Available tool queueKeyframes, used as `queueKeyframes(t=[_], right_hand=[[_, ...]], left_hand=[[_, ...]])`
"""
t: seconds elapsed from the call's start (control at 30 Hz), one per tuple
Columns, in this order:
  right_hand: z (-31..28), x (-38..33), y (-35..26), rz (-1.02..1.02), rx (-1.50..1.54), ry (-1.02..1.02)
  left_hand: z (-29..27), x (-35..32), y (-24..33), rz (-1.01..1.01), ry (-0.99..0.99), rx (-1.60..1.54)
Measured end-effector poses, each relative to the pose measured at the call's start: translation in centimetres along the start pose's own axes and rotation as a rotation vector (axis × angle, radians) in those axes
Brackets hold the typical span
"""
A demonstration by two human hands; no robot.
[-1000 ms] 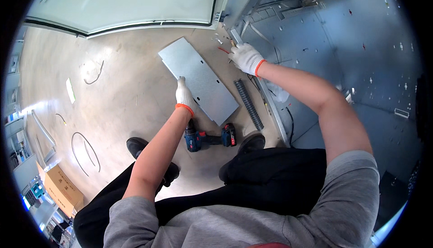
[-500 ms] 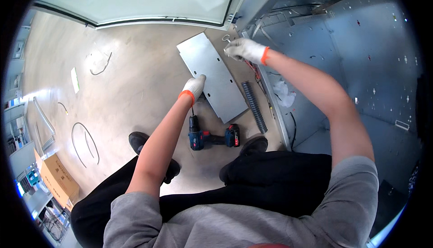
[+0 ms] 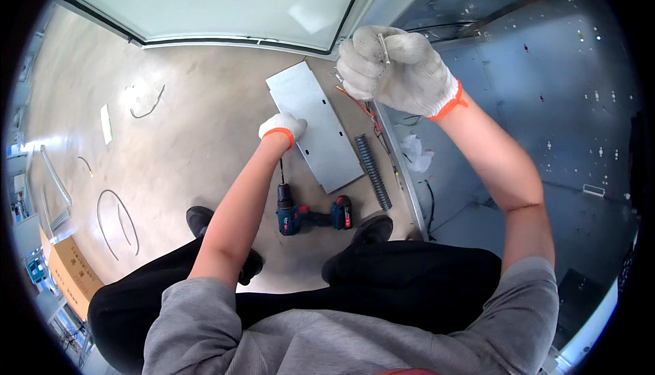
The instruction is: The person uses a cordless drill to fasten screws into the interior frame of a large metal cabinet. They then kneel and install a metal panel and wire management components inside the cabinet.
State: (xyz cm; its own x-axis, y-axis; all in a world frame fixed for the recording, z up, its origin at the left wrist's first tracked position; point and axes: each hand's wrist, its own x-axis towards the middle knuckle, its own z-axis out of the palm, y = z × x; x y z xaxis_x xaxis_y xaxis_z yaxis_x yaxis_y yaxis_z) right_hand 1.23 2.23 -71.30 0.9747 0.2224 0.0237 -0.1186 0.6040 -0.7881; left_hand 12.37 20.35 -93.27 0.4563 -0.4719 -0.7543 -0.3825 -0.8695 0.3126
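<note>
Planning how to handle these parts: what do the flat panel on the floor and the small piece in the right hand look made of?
The flat panel looks like sheet metal, pale grey with a dull sheen and small punched slots. The small piece pinched in the right hand looks like bright metal, thin and shiny, perhaps a screw or pin; too small to be sure.

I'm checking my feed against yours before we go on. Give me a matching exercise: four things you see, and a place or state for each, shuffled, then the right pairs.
Things:
1. cordless drill
2. flat metal panel
3. small metal pin
4. ribbed black strip

Places or states:
A. pinched in the right hand, raised
B. lying on the floor between the shoes
C. on the floor, right of the panel, by the cabinet edge
D. on the floor, with the left hand at its left edge

Pairs: 1-B, 2-D, 3-A, 4-C
</note>
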Motion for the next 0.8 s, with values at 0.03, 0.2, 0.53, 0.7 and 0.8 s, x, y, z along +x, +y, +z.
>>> queueKeyframes(t=[0.03,0.2,0.53,0.7,0.8], right_hand=[[-0.1,-0.3,0.2,-0.013,0.078,-0.013],[1.0,-0.9,-0.2,-0.039,0.146,0.199],[6.6,-2.2,-2.7,0.11,-1.003,0.632],[10.1,-4.1,-4.2,0.049,-1.497,0.618],[11.9,-4.3,-4.8,-0.03,-1.72,0.586]], left_hand=[[-0.8,-0.5,0.8,0.038,0.014,0.007],[-5.2,-3.7,8.0,0.565,0.043,-1.447],[-8.0,-14.8,12.6,1.049,0.802,-0.802],[-9.0,-18.4,12.6,0.987,1.386,0.167],[-8.9,-19.1,12.4,0.953,1.418,0.161]])
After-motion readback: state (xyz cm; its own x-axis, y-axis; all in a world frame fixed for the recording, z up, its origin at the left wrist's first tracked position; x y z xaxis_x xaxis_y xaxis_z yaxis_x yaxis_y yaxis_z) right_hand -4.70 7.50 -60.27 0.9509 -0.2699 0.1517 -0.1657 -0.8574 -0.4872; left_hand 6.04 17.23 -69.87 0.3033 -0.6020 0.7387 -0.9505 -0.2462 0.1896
